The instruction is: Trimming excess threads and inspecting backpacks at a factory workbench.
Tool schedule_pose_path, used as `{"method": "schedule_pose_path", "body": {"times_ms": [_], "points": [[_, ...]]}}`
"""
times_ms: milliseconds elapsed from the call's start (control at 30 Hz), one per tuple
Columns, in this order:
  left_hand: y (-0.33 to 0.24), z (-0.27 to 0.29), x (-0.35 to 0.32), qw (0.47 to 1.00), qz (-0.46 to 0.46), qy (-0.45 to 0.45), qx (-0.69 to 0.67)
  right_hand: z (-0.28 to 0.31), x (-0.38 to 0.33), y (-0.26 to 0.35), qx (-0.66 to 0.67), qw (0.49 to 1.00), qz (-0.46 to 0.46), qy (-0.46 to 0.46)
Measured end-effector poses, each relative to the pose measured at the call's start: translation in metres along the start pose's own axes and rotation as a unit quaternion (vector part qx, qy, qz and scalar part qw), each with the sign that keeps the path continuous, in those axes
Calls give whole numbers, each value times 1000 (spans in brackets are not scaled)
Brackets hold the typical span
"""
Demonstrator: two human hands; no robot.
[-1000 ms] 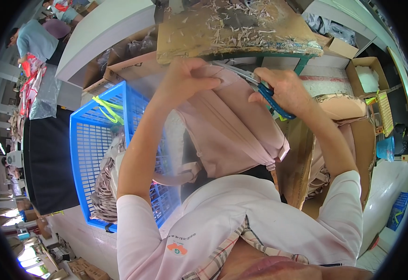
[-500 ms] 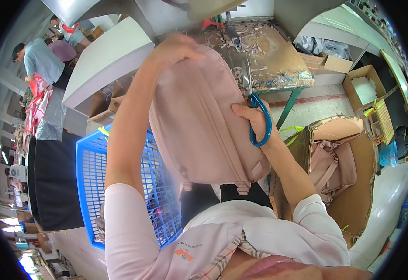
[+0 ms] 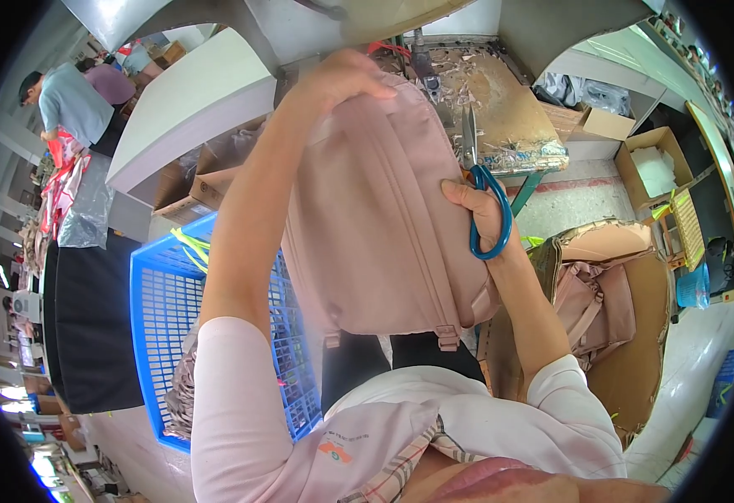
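A pale pink backpack (image 3: 359,235) hangs upright in front of my body, with long seams down its panel and buckles at its lower edge. My left hand (image 3: 346,77) is closed over its top edge; part of the fingers is hidden behind the fabric. On the bag's right side my right hand (image 3: 486,211) grips the edge, thumb on the near face. That same hand carries scissors (image 3: 469,147) with blue loop handles, their blades pointing up and away from me.
Beyond the bag stands a worktable (image 3: 501,105) strewn with scraps. A blue plastic basket (image 3: 145,335) is at my left. At my right, a large cardboard box (image 3: 635,360) holds more pink bags (image 3: 606,314). A person (image 3: 73,105) works far left, near a white counter (image 3: 191,105).
Both hands and the backpack have shifted slightly to the right in the picture. The scissors moved along with my right hand, and the grips look the same.
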State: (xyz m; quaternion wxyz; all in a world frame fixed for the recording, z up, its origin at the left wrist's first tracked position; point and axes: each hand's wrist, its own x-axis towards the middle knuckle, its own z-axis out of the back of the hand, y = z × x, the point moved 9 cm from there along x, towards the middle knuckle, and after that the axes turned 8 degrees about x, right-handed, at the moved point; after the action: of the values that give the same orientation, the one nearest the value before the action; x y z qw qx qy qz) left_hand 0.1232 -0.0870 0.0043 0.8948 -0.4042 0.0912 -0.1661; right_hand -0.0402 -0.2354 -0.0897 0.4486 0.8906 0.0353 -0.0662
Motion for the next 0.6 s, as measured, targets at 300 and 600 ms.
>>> {"method": "schedule_pose_path", "body": {"times_ms": [300,600], "points": [[-17,-7,-22,992,7,53,114,5,-12,-12,-25,1000,-2,16],[-3,35,-160,903,-207,-366,92,32,-64,-10,-95,982,162,27]]}}
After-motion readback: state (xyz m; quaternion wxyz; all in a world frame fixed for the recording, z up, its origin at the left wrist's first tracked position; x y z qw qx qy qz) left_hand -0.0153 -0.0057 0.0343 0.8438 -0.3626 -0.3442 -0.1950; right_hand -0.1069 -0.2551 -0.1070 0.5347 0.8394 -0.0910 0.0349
